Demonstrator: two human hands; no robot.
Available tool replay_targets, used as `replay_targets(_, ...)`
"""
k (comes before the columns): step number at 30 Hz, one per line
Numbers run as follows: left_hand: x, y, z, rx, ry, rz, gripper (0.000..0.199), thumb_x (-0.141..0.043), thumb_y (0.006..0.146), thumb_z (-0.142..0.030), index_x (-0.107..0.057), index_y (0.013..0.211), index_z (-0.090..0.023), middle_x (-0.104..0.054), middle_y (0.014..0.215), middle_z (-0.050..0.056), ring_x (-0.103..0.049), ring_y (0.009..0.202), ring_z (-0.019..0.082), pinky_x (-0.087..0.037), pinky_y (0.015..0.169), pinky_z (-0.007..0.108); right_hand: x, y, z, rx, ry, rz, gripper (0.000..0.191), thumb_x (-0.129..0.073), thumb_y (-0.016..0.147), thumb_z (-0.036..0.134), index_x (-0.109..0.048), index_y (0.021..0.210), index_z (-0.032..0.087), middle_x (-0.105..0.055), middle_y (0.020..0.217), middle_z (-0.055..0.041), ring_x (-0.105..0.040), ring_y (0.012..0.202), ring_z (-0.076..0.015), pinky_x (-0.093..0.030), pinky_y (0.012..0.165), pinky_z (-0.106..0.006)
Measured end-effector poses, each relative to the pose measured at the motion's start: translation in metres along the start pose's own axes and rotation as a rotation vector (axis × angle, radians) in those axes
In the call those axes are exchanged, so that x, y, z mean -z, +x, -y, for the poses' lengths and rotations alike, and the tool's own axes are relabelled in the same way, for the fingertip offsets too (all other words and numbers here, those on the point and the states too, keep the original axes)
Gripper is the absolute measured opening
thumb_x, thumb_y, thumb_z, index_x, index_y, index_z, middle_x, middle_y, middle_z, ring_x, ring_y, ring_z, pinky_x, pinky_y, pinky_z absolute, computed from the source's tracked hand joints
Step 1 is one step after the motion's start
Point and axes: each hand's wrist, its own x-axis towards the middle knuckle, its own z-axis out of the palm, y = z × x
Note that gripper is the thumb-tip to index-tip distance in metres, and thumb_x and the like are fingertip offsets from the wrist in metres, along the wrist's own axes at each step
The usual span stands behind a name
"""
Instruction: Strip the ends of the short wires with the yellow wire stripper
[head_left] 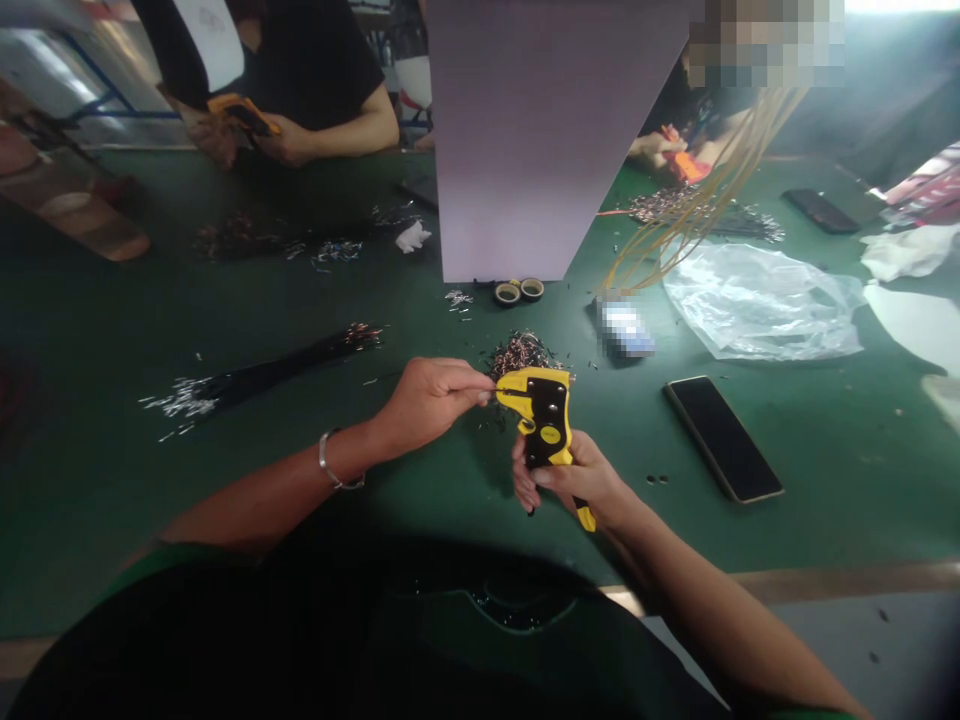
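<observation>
Wire stripper, yellow and black, sits in my right hand, its fingers curled tightly around the grip, apparently to keep the tool's head steady and angled toward my other hand. My left hand comes in from the side, thumb and forefinger pinched together on a thin wire, seemingly held that way to guide its end into the tool's head. I can't make out the wire's tip where it meets the yellow nose. Just beyond the stripper lies a heap of cut wires, close to my left fingertips. Farther left on the green bench mat is a long bundle of black wires. A phone rests well to my right. Across the bench, a co-worker's hands hold another yellow tool.
</observation>
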Motion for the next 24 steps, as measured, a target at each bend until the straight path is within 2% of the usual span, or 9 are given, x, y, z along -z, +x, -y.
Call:
replay_targets(10, 0.002, 0.003, 0.006, -0.071, 0.082, 0.027, 0.017, -0.061, 0.086, -0.02, -0.077, 0.084, -0.02, -0.074, 0.074, 0.001, -0.068, 0.068, 0.012, -0.051, 0.067, 0.024, -0.002, -0.004, -0.003, -0.02, -0.001, -0.062, 0.017, -0.076, 0.077, 0.019, -0.061, 0.084, 0.014, -0.056, 0.059, 0.0029, -0.051, 0.047, -0.0094, -0.046, 0.046, -0.026)
replay_targets(16, 0.002, 0.004, 0.007, -0.049, 0.079, 0.012, 0.014, -0.063, 0.084, -0.019, -0.077, 0.081, -0.019, -0.074, 0.073, 0.002, -0.065, 0.065, 0.011, -0.05, 0.064, 0.023, -0.001, -0.006, -0.013, 0.024, -0.003, -0.153, 0.018, -0.075, 0.077, 0.022, -0.059, 0.083, 0.016, -0.051, 0.051, 0.0068, -0.044, 0.038, -0.0071, -0.041, 0.036, -0.021)
replay_targets(24, 0.001, 0.003, 0.008, -0.044, 0.039, -0.009, 0.014, -0.063, 0.082, -0.018, -0.077, 0.078, -0.018, -0.073, 0.07, 0.001, -0.064, 0.062, 0.01, -0.051, 0.062, 0.022, -0.003, -0.003, -0.007, 0.005, -0.06, -0.183, 0.017, -0.074, 0.077, 0.021, -0.059, 0.083, 0.016, -0.054, 0.049, 0.0064, -0.049, 0.037, -0.0094, -0.045, 0.036, -0.023)
